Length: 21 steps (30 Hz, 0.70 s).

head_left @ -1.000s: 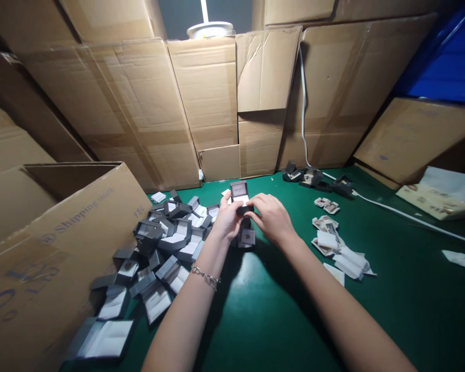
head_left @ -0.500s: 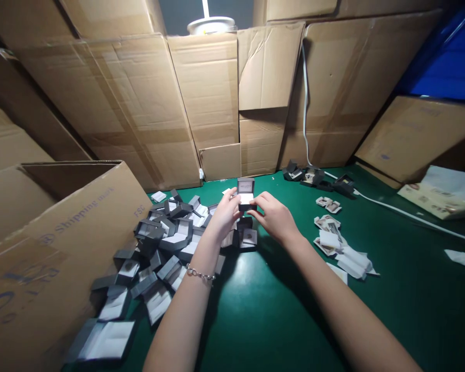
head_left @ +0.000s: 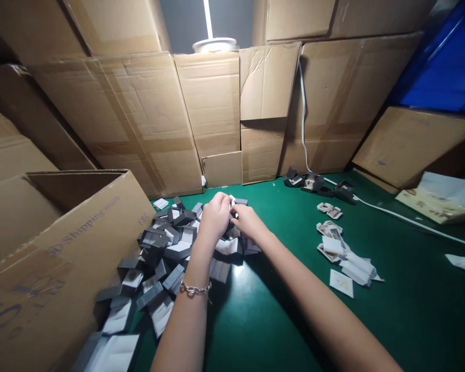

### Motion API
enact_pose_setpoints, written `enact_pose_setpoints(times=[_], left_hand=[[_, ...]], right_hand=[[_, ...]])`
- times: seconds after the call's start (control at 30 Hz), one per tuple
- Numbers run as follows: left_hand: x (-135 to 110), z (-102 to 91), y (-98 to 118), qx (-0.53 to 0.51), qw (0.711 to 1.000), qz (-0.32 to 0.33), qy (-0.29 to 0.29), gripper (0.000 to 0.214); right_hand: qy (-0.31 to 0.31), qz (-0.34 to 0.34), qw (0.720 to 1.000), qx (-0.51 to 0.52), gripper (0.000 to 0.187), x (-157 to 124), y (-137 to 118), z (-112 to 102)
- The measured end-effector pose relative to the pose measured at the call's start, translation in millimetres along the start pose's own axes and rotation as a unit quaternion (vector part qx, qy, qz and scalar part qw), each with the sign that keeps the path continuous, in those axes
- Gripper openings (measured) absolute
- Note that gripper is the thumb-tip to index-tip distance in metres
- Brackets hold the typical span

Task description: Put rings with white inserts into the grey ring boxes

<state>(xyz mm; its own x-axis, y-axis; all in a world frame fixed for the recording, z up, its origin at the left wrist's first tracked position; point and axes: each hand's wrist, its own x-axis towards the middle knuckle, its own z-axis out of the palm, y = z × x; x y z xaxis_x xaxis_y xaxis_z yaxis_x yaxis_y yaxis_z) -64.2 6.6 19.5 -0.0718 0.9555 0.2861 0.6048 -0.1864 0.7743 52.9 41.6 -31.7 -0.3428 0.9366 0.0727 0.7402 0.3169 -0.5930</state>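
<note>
My left hand [head_left: 214, 217] and my right hand [head_left: 247, 219] meet over the far edge of a heap of small grey open boxes [head_left: 166, 248] with white linings. Both hands are closed round one small grey box [head_left: 234, 203], of which only a corner and a bit of white lining show between the fingers. A bracelet [head_left: 195, 288] sits on my left wrist. The heap lies on the green tabletop [head_left: 279, 320].
A large open cardboard carton [head_left: 50, 243] lies on its side at the left, boxes spilling from it. Small cards and white packets [head_left: 339, 248] lie at the right. More dark boxes [head_left: 313, 183] and a white cable [head_left: 391, 212] are at the back. Cardboard walls stand behind.
Both hands moved left and down toward the heap with the small box. Its raised lid, plainly seen earlier, is now hidden between my fingers.
</note>
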Motion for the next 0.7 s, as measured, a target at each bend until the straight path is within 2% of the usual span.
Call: enact_pose_setpoints(times=[0.1, 0.17, 0.3, 0.37, 0.43, 0.5, 0.6, 0.7], left_hand=[[-1, 3.5, -2, 0.045, 0.998, 0.028, -0.032, 0.022], [-2, 7.4, -4, 0.091, 0.993, 0.045, -0.064, 0.019], [-8, 21.6, -4, 0.256, 0.958, 0.077, -0.104, 0.005], [-11, 29.5, -1, 0.329, 0.932, 0.077, -0.131, 0.007], [-15, 35.5, 2, 0.342, 0.919, 0.059, -0.187, 0.012], [-19, 38.7, 6, 0.348, 0.912, 0.039, -0.214, 0.013], [-22, 38.3, 10, 0.347, 0.908, 0.008, -0.233, 0.014], [-23, 33.8, 11, 0.336, 0.911, 0.001, -0.241, 0.014]], right_hand=[[-0.044, -0.025, 0.999, 0.013, 0.040, 5, 4, -12], [-0.040, -0.025, 0.999, 0.022, 0.043, 7, 17, -29], [0.070, 0.114, 0.991, -0.025, 0.037, 20, 70, -64], [0.082, 0.156, 0.983, -0.043, 0.038, 31, 97, -71], [0.062, 0.171, 0.982, -0.050, 0.039, 46, 116, -67], [0.023, 0.165, 0.985, -0.044, 0.040, 63, 123, -54], [-0.022, 0.122, 0.992, -0.016, 0.048, 93, 113, -28], [-0.054, 0.041, 0.998, 0.005, 0.053, 119, 93, -6]])
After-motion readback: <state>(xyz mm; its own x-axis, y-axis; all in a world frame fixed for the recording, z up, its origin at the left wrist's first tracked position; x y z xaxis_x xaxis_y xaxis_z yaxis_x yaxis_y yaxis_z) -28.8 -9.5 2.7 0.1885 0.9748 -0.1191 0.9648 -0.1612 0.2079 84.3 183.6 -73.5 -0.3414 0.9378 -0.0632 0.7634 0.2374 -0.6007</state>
